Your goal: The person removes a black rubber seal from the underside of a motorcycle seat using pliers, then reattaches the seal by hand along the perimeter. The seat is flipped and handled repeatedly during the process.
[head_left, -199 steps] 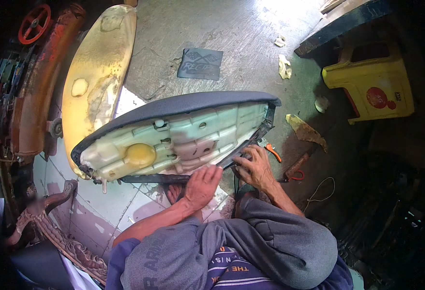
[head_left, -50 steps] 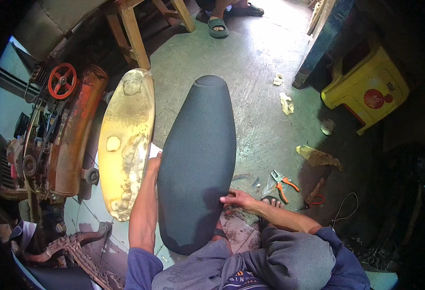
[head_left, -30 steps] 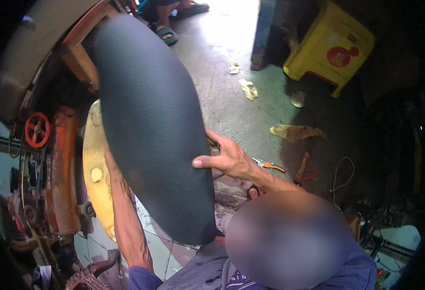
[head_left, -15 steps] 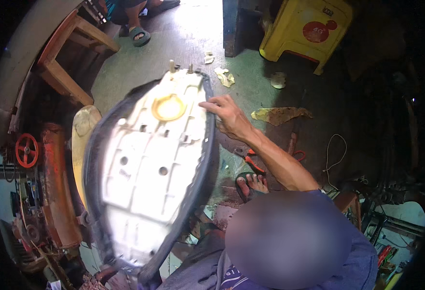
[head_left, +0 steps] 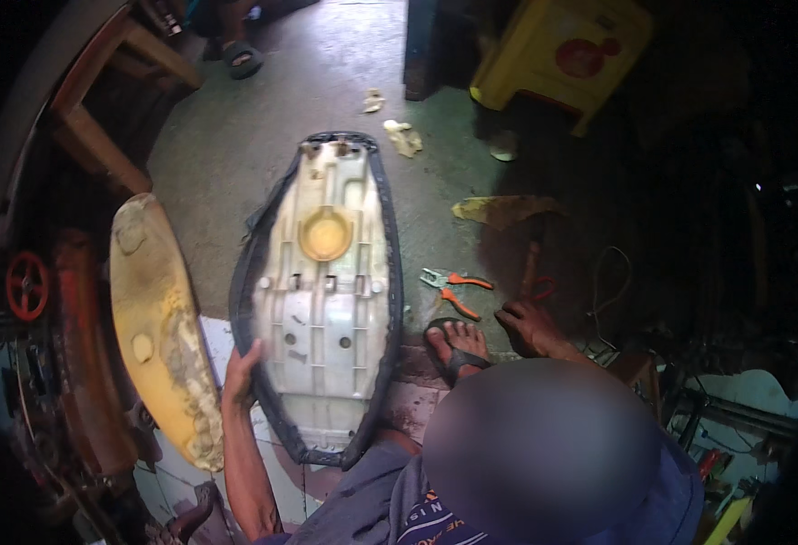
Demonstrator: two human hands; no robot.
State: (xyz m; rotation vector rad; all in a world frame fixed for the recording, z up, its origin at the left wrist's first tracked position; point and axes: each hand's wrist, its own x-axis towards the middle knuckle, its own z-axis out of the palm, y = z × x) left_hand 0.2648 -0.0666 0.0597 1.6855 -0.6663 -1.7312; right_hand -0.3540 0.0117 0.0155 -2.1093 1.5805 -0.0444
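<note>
A motorcycle seat (head_left: 322, 359) stands with its underside facing me: a whitish plastic base edged with black cover material and a round yellowish recess near its far end. My left hand (head_left: 242, 372) grips the seat's left edge, thumb on the rim and the other fingers hidden behind it. On the right, my right hand (head_left: 528, 329) is low over the floor, away from the seat, its fingers somewhat apart and nothing visible in them. Closest to it are orange-handled pliers (head_left: 458, 291), lying spread, and a red-handled tool (head_left: 541, 289) in shadow.
A worn yellow foam seat pad (head_left: 149, 313) leans left of the seat. Foam scraps (head_left: 403, 138) and a yellowish torn strip (head_left: 494, 210) lie on the floor. Beyond are a yellow stool (head_left: 562, 59), a wooden frame (head_left: 99, 145) and another person's sandalled foot (head_left: 242, 60).
The seat has swung upright and moved nearer the middle. My right hand has let go of its far right edge and come down beside the pliers. My left hand now shows on the left edge.
</note>
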